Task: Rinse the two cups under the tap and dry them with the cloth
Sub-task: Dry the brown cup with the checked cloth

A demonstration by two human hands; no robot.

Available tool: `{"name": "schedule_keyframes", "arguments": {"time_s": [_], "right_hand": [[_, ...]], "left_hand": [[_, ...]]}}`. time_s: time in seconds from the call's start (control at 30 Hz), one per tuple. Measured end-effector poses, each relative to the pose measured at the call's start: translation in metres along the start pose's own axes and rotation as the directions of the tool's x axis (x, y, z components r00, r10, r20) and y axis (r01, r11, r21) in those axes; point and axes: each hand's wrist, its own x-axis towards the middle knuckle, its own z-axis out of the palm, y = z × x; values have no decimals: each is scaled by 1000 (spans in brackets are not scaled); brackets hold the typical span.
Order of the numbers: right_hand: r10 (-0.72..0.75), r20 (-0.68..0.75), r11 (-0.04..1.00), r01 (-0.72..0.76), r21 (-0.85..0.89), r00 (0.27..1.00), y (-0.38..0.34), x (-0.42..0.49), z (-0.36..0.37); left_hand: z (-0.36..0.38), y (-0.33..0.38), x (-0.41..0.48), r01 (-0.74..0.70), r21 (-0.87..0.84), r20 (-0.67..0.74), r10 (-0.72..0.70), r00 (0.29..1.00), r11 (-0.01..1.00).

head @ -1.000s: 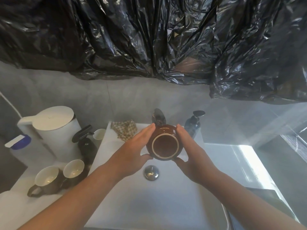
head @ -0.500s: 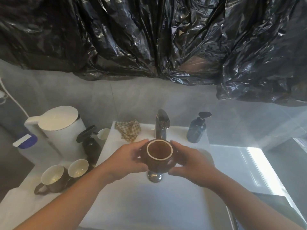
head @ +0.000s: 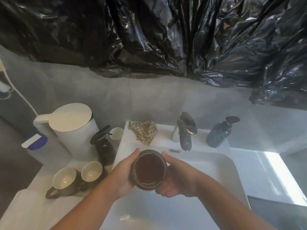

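Brown cup (head: 149,171) clamped between left hand (head: 123,174) and right hand (head: 176,178) over the sink (head: 221,163), tap (head: 185,131) at one o'clock. Advise carrying it under the spout, mouth up, grip firm.

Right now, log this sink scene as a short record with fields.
held item: brown cup, mouth toward the camera, over the basin
left hand: on the cup's left side
right hand: on the cup's right side and underneath
tap: behind the cup, to its right; no water visible
cloth: checked, crumpled on the basin's back-left corner
other cups: two cups upright on the counter to the left
also there: white kettle, blue soap bottle, dark spray bottle
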Motion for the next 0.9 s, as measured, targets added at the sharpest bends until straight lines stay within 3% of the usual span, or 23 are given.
{"name": "schedule_keyframes", "arguments": {"time_s": [0.1, 0.17, 0.23, 0.3, 0.37, 0.4, 0.5, 0.53, 0.63, 0.73, 0.9], "right_hand": [[74, -94, 996, -79, -51, 993, -13, 20, 3], [18, -318, 995, -48, -85, 948, -21, 40, 6], [-173, -513, 972, 62, -226, 841, -34, 70, 9], [-370, -613, 884, 61, -464, 699, -57, 98, 18], [-440, -698, 855, 26, -518, 565, -81, 118, 24], [-414, -738, 876, 12, -483, 532, -90, 128, 23], [-317, -777, 893, -106, -438, 544, -103, 143, 18], [-324, -776, 901, -74, -428, 542, -103, 144, 16], [-382, -746, 924, 210, -320, 545, -91, 132, 22], [-381, -632, 903, 419, -97, 675, -71, 111, 30], [-383, -480, 830, 522, 197, 789, -13, 63, 41]], "left_hand": [[-25, -2, 14, 58, -225, -123, -87, 989, 973], [-43, -3, 23, 81, -349, -144, -139, 980, 934], [-61, -2, 30, 75, -449, -138, -152, 979, 890], [-76, -2, 37, 93, -510, -109, -172, 979, 855], [-87, -3, 42, 126, -557, -67, -196, 978, 821], [-92, -4, 44, 145, -580, -38, -205, 978, 802], [-101, -10, 47, 186, -649, 42, -210, 977, 737], [-102, -11, 47, 192, -657, 54, -209, 976, 729], [-102, -12, 39, 221, -677, 105, -206, 973, 702], [-101, -14, 33, 237, -709, 142, -196, 970, 664], [-90, -14, 18, 237, -662, 220, -118, 968, 711]]}}
